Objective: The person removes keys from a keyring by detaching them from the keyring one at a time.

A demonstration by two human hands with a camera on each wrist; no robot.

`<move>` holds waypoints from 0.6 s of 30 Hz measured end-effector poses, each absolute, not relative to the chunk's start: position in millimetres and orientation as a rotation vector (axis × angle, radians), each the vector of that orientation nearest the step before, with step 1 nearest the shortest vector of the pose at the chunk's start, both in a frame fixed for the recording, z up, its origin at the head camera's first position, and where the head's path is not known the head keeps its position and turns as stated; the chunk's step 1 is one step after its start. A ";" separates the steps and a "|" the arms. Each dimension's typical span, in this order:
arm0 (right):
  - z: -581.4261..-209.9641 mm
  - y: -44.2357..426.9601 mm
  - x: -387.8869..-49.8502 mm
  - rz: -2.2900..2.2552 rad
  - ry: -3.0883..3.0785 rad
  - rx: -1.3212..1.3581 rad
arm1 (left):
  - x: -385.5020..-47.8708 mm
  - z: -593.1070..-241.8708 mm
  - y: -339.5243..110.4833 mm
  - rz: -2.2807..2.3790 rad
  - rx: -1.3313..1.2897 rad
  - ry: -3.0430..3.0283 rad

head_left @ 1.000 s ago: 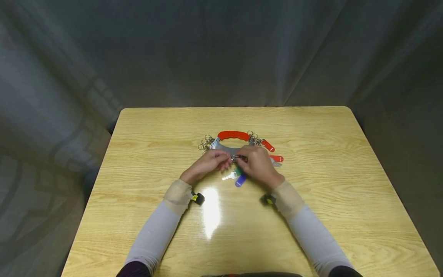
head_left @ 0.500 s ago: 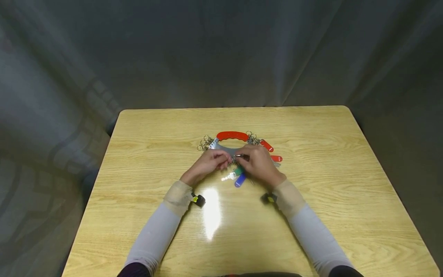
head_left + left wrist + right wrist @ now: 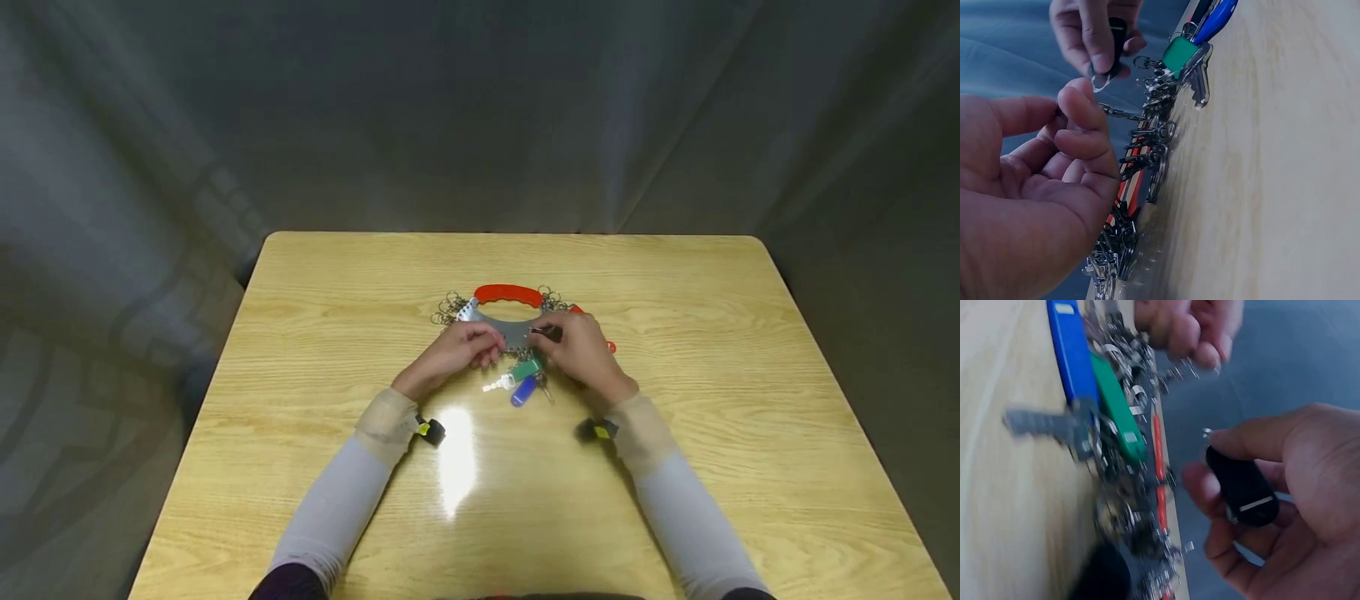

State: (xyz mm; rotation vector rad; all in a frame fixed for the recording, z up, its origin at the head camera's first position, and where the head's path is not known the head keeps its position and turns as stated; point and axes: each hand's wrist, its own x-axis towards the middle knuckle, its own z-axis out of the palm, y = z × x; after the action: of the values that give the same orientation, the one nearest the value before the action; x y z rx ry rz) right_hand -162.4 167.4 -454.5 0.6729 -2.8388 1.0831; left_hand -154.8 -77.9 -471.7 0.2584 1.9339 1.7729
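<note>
Black plastic tag [image 3: 553, 333], head view: located on the person's side of the red handle [image 3: 508, 292], off its right end. Change noted: the right hand [image 3: 583, 354] has shifted rightward along the handle's line, opening a gap from the left hand [image 3: 465, 346]. More of the metal plate [image 3: 517, 333] attached to the handle is now exposed, as are the green tag [image 3: 526, 370] and blue tag [image 3: 523, 391] lying on the counter [image 3: 285, 333], nearer the person than the handle. Tag's long axis runs roughly parallel to the handle, its metal end directed toward the handle's left side.

Left wrist view: the left hand's thumb and forefinger appear to pinch the free end of a metal clip [image 3: 1121, 114], which reaches out from the row of clips on the plate below the handle. A small ring [image 3: 1099, 86] at the black tag's end shows apart from that clip. Judgement: tag and clip are unconnected at this moment; joining or separation cannot be determined.

Right wrist view: the right hand grasps the black tag between thumb and fingers. Long axis slants; ring end faces the left hand, rounded end lies back toward the palm. Handle seen edge-on, tag held clear of it.
</note>
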 end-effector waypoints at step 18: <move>-449.7 297.4 -195.9 0.995 -2.974 0.205 | -155.4 -468.3 -83.9 1.695 0.331 1.901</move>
State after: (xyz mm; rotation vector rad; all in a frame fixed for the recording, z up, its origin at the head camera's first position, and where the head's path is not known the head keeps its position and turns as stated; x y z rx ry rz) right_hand -195.9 297.4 -449.7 0.2047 -2.9744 0.9954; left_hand -155.4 -83.9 -468.3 0.3309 1.9011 1.6953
